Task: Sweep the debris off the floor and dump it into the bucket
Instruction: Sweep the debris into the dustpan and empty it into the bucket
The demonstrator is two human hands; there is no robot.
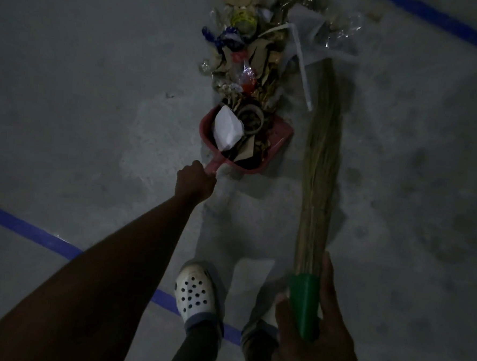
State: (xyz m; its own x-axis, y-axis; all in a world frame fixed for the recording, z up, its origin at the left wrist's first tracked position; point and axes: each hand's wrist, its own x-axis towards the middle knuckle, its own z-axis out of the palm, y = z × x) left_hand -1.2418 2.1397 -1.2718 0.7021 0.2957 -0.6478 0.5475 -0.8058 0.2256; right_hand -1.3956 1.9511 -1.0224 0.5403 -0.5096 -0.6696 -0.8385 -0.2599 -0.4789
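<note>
My left hand (195, 182) fisted round red dustpan (279, 132) handle, pan at near end of debris pile (248, 49) on floor. My right hand (314, 338) wraps broom (320, 163) at green collar, bristles right of dustpan.

You get no readable text here; wrappers (243, 21) in the debris pile (247, 69) are too dim and crumpled.

Single view: one head-worn wide-angle camera looks forward and steeply down from standing height at the concrete floor (97, 102). The red dustpan (283, 134) sits just above frame centre. The debris pile (247, 55) runs beyond it to the top edge, the broom (321, 157) right of it, a shoe (194, 292) below, nearest the lens.
</note>
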